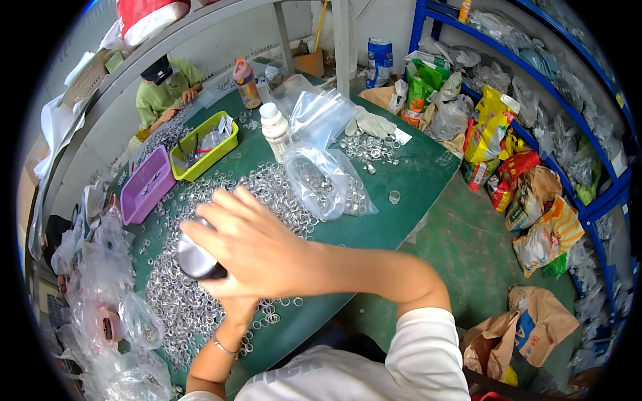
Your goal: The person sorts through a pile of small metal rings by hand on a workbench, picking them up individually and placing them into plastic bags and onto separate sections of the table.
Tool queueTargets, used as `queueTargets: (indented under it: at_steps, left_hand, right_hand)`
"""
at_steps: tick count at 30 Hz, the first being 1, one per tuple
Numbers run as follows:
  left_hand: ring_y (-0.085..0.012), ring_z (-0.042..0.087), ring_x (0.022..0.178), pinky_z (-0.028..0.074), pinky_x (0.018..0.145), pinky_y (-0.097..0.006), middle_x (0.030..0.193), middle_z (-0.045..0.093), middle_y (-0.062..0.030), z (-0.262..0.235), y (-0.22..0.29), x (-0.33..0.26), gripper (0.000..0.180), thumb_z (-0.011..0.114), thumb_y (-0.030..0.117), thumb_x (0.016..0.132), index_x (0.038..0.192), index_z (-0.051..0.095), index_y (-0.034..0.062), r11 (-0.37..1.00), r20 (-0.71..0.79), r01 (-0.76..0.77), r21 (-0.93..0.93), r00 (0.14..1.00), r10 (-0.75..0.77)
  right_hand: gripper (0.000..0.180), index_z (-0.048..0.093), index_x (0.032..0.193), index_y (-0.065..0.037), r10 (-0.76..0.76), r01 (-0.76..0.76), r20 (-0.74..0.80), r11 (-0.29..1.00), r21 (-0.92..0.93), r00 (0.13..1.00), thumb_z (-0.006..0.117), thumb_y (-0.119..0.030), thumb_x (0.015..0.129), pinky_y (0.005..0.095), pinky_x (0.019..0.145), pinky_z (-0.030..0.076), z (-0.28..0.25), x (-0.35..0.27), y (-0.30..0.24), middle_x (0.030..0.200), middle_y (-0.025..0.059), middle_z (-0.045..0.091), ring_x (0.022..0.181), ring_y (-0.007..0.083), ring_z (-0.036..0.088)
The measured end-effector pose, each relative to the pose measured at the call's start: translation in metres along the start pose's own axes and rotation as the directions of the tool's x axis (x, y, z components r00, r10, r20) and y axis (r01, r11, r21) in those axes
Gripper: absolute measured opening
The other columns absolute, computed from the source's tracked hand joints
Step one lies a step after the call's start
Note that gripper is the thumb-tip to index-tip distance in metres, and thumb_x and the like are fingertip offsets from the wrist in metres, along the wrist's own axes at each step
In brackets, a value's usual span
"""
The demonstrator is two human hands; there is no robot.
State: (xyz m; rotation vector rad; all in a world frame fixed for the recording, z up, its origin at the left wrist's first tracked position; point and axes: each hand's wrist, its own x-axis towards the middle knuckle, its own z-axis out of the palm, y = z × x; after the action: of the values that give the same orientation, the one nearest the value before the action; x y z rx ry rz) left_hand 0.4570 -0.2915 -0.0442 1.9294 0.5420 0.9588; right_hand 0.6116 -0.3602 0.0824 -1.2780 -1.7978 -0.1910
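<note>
1. Two hands overlap in view above the worktop (421,174). Right hand (251,247) is clamped on a cylinder (195,257), dark with a silver end. Left hand (239,306) is mostly hidden beneath; its grip cannot be told.
2. Cylinder location: over the heap of metal rings (177,311), silver end visible.
3. Clear bag (324,180) with rings inside lies right of the heap; white bottle (275,134) stands just beside it.
4. Purple basket (150,199) and lime basket (207,160) sit side by side beyond the hands.
5. Co-worker (160,99) in green is at far left.
</note>
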Motion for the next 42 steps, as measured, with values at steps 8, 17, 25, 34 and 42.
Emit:
queueTargets:
  at_steps: [8, 17, 25, 34, 42]
  left_hand:
    - [-0.0264, 0.034, 0.131, 0.021, 0.111, -0.037, 0.137, 0.04, -0.0183, -0.046, 0.01, -0.013, 0.053, 0.055, -0.003, 0.081, 0.132, 0.038, -0.0052, 0.997, -0.193, 0.075, 0.027, 0.979, -0.068]
    - [-0.0334, 0.037, 0.126, 0.027, 0.105, -0.042, 0.131, 0.039, -0.0197, -0.108, -0.07, -0.182, 0.039, 0.048, -0.001, 0.085, 0.123, 0.042, -0.0045, 0.757, -0.419, 0.209, 0.619, 0.903, 0.094]
    - [-0.0355, 0.054, 0.099, 0.04, 0.091, -0.047, 0.105, 0.056, -0.02, -0.171, -0.205, -0.317, 0.046, 0.063, 0.029, 0.073, 0.105, 0.055, -0.0022, 0.534, -0.231, -0.033, 0.845, 0.878, 0.419]
    - [-0.0336, 0.057, 0.083, 0.045, 0.079, -0.048, 0.091, 0.058, -0.0151, -0.174, -0.221, -0.314, 0.031, 0.069, 0.03, 0.068, 0.086, 0.063, 0.0057, 0.596, -0.111, -0.113, 0.795, 0.939, 0.325]
    - [-0.0332, 0.056, 0.078, 0.045, 0.075, -0.047, 0.086, 0.057, -0.0113, -0.172, -0.208, -0.336, 0.024, 0.073, 0.028, 0.06, 0.075, 0.066, 0.0105, 0.641, -0.074, -0.054, 0.765, 0.982, 0.171]
  right_hand:
    - [0.06, 0.058, 0.104, 0.002, 0.08, -0.094, -0.237, 0.994, -0.048, 0.968, 0.069, -0.036, 0.059, 0.0386, 0.08, 0.037, 0.026, 0.084, 0.071, 0.086, 0.0147, 0.06, 0.086, 0.0292, 0.049]
    - [0.054, 0.058, 0.103, -0.006, 0.166, -0.289, -0.348, 0.896, -0.337, 0.923, 0.071, -0.035, 0.06, 0.0419, 0.083, 0.035, 0.079, 0.144, 0.19, 0.09, 0.0175, 0.061, 0.091, 0.0321, 0.05]
    - [0.049, 0.061, 0.099, -0.007, 0.331, -0.464, -0.359, 0.793, -0.395, 0.872, 0.071, -0.032, 0.059, 0.0423, 0.086, 0.036, 0.105, 0.168, 0.266, 0.094, 0.0178, 0.063, 0.096, 0.0335, 0.051]
    - [0.052, 0.06, 0.102, -0.008, 0.459, -0.565, -0.328, 0.681, -0.466, 0.825, 0.074, -0.036, 0.061, 0.0418, 0.086, 0.037, 0.119, 0.163, 0.313, 0.096, 0.0156, 0.063, 0.1, 0.0315, 0.051]
    - [0.059, 0.058, 0.106, -0.012, 0.399, -0.486, -0.278, 0.696, -0.528, 0.874, 0.076, -0.037, 0.056, 0.0417, 0.077, 0.049, 0.103, 0.143, 0.356, 0.088, 0.0144, 0.067, 0.082, 0.0339, 0.063]
